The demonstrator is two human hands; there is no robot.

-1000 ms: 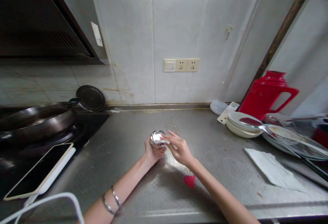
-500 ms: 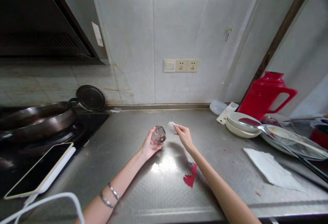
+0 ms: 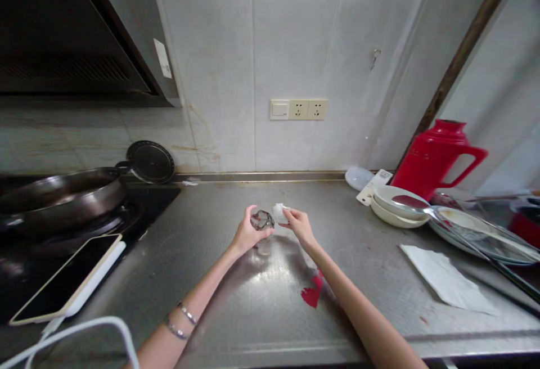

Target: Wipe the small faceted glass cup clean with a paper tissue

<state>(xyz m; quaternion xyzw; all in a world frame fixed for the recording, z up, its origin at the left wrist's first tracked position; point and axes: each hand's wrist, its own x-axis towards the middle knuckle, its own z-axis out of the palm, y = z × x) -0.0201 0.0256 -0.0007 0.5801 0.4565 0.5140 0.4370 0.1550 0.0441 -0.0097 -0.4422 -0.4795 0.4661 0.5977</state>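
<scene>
My left hand [image 3: 246, 235] grips a small see-through glass vessel [image 3: 262, 220] with a dark rim, thumb and fingers on either side of it, above the steel counter. Whether it is a cup or a jar I cannot make out. Between the fingertips of my right hand [image 3: 299, 226] is a crumpled white tissue [image 3: 279, 212], close beside the glass vessel's right side. A torn red scrap [image 3: 311, 295] lies on the counter [image 3: 202, 279] near my right forearm.
On the left stand a pan [image 3: 80, 194] on the black stove and a phone [image 3: 65, 279] with a white cable. To the right are a folded white tissue sheet [image 3: 449, 279], stacked bowls [image 3: 399, 218], plates with utensils, and a red thermos jug [image 3: 434, 158].
My left hand has turned the glass vessel, its fingers now higher around it. My right hand has moved slightly left, bringing the tissue up close to the vessel.
</scene>
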